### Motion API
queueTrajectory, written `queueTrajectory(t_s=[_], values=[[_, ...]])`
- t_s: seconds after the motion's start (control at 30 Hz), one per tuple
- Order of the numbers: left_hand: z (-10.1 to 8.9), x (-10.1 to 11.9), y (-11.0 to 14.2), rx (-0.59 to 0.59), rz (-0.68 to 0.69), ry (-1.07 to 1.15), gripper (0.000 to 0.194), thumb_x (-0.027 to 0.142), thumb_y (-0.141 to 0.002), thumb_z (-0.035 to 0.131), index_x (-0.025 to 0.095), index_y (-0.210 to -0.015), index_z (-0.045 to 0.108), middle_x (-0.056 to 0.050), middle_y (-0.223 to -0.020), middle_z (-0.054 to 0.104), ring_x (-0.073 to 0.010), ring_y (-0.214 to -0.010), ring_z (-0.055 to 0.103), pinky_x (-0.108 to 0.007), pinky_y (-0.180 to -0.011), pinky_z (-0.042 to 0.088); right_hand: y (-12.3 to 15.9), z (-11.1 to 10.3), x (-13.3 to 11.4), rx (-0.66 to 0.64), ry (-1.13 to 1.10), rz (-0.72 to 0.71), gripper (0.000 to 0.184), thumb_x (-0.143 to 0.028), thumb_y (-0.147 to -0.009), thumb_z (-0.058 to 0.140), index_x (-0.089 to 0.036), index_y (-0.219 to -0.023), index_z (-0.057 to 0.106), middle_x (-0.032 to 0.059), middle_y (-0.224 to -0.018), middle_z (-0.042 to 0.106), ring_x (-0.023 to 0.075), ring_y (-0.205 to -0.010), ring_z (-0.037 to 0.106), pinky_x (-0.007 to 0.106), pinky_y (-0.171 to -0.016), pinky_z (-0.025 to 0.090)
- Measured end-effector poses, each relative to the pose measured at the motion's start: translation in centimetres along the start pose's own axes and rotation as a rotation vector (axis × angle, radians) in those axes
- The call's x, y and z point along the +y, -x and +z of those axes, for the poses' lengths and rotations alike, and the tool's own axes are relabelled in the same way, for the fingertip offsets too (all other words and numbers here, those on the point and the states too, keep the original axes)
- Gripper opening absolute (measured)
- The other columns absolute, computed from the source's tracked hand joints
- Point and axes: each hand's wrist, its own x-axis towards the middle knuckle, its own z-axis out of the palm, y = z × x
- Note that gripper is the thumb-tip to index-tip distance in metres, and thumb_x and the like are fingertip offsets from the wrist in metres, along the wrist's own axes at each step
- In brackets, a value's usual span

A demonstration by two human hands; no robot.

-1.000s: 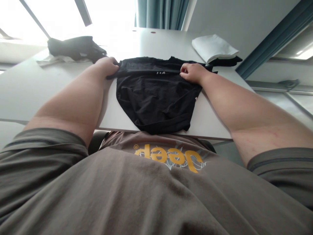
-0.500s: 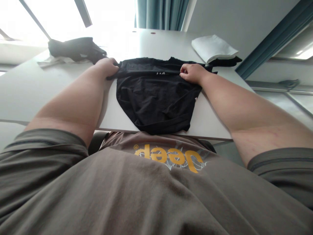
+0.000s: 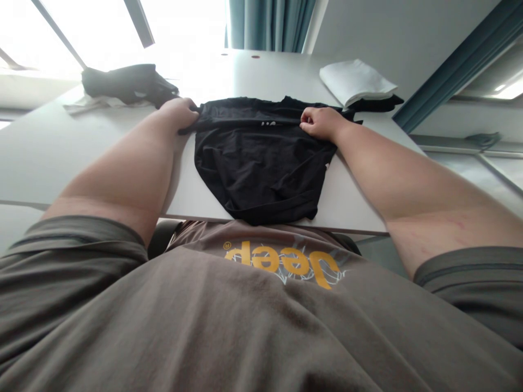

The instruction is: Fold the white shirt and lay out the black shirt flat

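Observation:
A black T-shirt lies spread on the white table, its neckline at the far side and its near end at the table's front edge. A small white print shows on its upper part, partly covered by a fold running across. At the shirt's far left, my left hand is closed on the sleeve area. My right hand pinches the cloth at the upper right, fingers curled in. Wrinkles run over the lower part of the shirt.
Dark and white clothes lie in a loose pile at the back left. On the right a folded white cloth rests over a folded black one. The white table ends close to my body. A teal curtain hangs behind.

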Motion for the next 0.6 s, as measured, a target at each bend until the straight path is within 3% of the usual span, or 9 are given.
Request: queueTrajectory(t_s=[0.3, 0.5, 0.6], values=[[-0.6, 0.7, 1.0, -0.014, 0.009, -0.033, 0.059, 0.04, -0.112, 0.059, 0.012, -0.164, 0.07, -0.017, -0.159, 0.07, -0.037, -0.141, 0.067, -0.048, -0.12, 0.055, 0.0, -0.1, -0.2, 0.004, -0.021, 0.004, 0.038, -0.06, -0.105, 0.062, -0.034, -0.13, 0.075, 0.0104, -0.129, 0.083, 0.0425, -0.126, 0.071, 0.054, -0.11, 0.053], [-0.8, 0.8, 1.3, -0.018, -0.011, -0.006, 0.059, 0.04, -0.111, 0.063, 0.017, -0.165, 0.07, -0.013, -0.16, 0.07, -0.0349, -0.142, 0.067, -0.047, -0.123, 0.054, 0.2, -0.3, -0.5, 0.006, -0.024, 0.01, 0.036, -0.057, -0.105, 0.063, -0.036, -0.133, 0.075, 0.0091, -0.127, 0.084, 0.044, -0.126, 0.071, 0.056, -0.109, 0.052], [-0.7, 0.7, 1.1, -0.012, -0.012, -0.007, 0.06, 0.04, -0.11, 0.064, 0.016, -0.165, 0.07, -0.013, -0.159, 0.071, -0.0362, -0.142, 0.067, -0.048, -0.121, 0.055, 0.1, -0.2, -0.3, 0.005, 0.007, -0.005, 0.031, -0.049, -0.108, 0.063, -0.033, -0.131, 0.075, 0.0096, -0.132, 0.083, 0.0397, -0.123, 0.071, 0.052, -0.107, 0.053]])
